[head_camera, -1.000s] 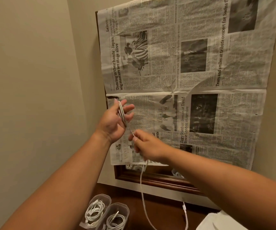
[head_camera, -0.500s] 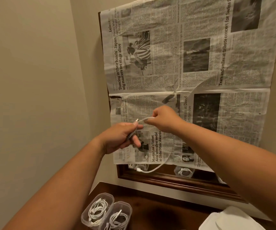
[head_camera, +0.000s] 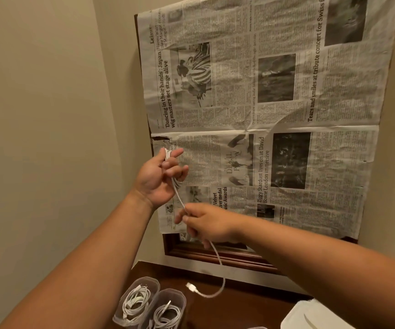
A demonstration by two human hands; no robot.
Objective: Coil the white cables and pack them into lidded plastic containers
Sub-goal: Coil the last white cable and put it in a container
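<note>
Cable, light and limp, is looped in the left grip, fingers curled on the coil; the right grip pinches its slack just below, plug dangling above the surface. Likely springy: hold close to the coil. Filled open tubs at the left edge, apparent lids right
</note>
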